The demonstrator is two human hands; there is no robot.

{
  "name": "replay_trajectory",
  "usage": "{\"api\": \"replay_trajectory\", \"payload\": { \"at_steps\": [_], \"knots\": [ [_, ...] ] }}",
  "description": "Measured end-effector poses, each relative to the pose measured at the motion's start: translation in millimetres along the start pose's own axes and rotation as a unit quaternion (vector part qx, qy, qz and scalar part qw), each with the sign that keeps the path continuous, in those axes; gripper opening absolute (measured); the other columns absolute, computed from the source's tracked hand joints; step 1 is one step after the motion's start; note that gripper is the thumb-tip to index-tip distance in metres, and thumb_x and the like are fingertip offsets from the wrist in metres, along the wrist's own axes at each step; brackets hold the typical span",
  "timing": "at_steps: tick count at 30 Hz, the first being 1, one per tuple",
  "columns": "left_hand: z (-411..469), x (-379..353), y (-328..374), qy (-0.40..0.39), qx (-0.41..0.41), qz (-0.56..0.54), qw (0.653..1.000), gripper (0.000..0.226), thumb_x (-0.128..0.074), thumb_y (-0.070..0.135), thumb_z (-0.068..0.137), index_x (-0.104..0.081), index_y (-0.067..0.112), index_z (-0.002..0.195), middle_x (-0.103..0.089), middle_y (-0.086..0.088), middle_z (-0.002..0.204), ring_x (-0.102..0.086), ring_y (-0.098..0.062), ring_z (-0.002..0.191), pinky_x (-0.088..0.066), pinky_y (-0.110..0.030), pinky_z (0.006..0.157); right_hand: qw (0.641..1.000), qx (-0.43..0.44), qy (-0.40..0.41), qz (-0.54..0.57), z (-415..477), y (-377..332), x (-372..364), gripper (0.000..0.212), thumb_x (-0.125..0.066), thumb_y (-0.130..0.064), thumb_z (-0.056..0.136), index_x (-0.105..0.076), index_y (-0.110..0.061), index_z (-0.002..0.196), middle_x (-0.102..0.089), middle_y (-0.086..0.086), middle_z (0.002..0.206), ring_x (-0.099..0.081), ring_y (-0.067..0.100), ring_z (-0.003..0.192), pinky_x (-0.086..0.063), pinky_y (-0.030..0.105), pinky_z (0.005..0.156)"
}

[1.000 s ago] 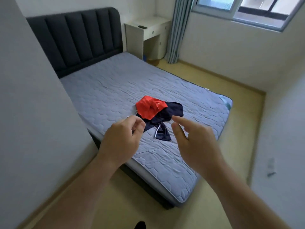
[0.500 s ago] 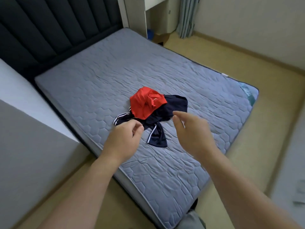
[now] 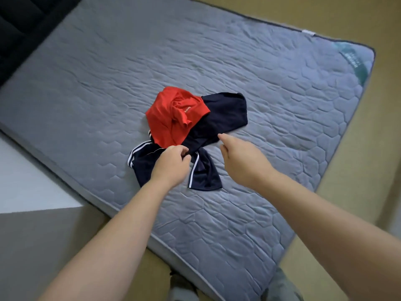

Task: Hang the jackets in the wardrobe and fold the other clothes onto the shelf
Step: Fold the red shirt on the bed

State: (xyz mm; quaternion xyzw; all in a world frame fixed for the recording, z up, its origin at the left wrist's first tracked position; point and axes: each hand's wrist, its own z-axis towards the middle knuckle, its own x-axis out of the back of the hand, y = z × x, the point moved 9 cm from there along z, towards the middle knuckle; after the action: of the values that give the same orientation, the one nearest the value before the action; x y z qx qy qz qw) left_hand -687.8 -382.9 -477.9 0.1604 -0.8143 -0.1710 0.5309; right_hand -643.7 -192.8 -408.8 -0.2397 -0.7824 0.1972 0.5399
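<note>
A crumpled red garment (image 3: 171,118) lies on top of a navy garment (image 3: 223,118) with white side stripes, in the middle of the grey quilted mattress (image 3: 282,94). My left hand (image 3: 171,165) hovers over the navy cloth just below the red one. Its fingers and thumb are curled close together, and I cannot see whether they pinch fabric. My right hand (image 3: 240,161) reaches in from the right with relaxed fingers. Its forefinger tip is at the navy garment's near edge, and it holds nothing.
A dark padded headboard (image 3: 19,20) stands at the top left. A pale grey and white wall or panel (image 3: 32,192) runs beside the bed on the left. Tan floor (image 3: 358,170) borders the mattress on the right and at its foot.
I have come closer to the bed and the view has tipped down. Both hands have moved forward from mid-air to the clothes pile.
</note>
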Motion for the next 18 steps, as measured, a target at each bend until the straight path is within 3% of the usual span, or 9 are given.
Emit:
{"api": "replay_trajectory", "payload": {
  "at_steps": [4,7,9,14,16,18],
  "knots": [
    [96,-56,-31,-0.044,0.021,0.028,0.998,0.045,-0.056,0.024,0.095,-0.055,0.012,0.138,-0.056,-0.012,0.138,-0.055,-0.029,0.124,-0.044,-0.04,0.106,0.999,-0.03,-0.012,0.001,54,38,-41,0.036,-0.037,-0.008,0.1,-0.046,-0.011,0.135,-0.056,0.008,0.131,-0.055,0.031,0.114,-0.048,0.046,0.092],
    [156,-89,-49,-0.055,0.037,0.033,0.997,0.055,-0.057,0.026,0.094,-0.046,0.014,0.147,-0.049,-0.015,0.145,-0.05,-0.033,0.13,-0.039,-0.038,0.107,0.999,-0.048,-0.006,0.021,74,62,-65,0.047,-0.035,-0.011,0.102,-0.037,-0.016,0.149,-0.05,0.004,0.143,-0.05,0.026,0.126,-0.045,0.04,0.098],
    [189,-108,-60,-0.054,0.056,0.026,0.997,0.063,-0.058,0.028,0.093,-0.039,0.02,0.152,-0.041,-0.018,0.149,-0.046,-0.035,0.134,-0.036,-0.038,0.109,0.997,-0.07,0.003,0.042,76,79,-78,0.042,-0.032,-0.014,0.104,-0.04,-0.015,0.146,-0.053,0.004,0.138,-0.051,0.027,0.122,-0.045,0.04,0.094],
    [246,-144,-91,-0.064,0.143,-0.048,0.986,0.081,-0.07,0.034,0.085,-0.029,0.037,0.155,0.007,-0.017,0.166,-0.03,-0.037,0.147,-0.027,-0.034,0.117,0.989,-0.119,0.02,0.086,65,114,-95,0.03,-0.032,-0.02,0.107,-0.046,-0.014,0.133,-0.059,0.001,0.12,-0.056,0.025,0.106,-0.047,0.044,0.087],
    [260,-150,-102,-0.052,0.169,-0.106,0.979,0.082,-0.073,0.03,0.085,-0.03,0.033,0.155,0.006,-0.011,0.167,-0.032,-0.037,0.145,-0.031,-0.037,0.118,0.987,-0.125,0.025,0.092,59,121,-98,0.031,-0.033,-0.024,0.108,-0.046,-0.017,0.135,-0.059,-0.001,0.12,-0.055,0.021,0.108,-0.045,0.04,0.088],
    [269,-149,-105,-0.033,0.163,-0.18,0.969,0.08,-0.072,0.02,0.085,-0.033,0.021,0.155,-0.011,-0.003,0.165,-0.039,-0.033,0.141,-0.041,-0.045,0.113,0.987,-0.128,0.038,0.092,54,125,-98,0.034,-0.034,-0.027,0.108,-0.045,-0.019,0.138,-0.058,-0.002,0.126,-0.051,0.017,0.112,-0.041,0.034,0.087]
  ]
}}
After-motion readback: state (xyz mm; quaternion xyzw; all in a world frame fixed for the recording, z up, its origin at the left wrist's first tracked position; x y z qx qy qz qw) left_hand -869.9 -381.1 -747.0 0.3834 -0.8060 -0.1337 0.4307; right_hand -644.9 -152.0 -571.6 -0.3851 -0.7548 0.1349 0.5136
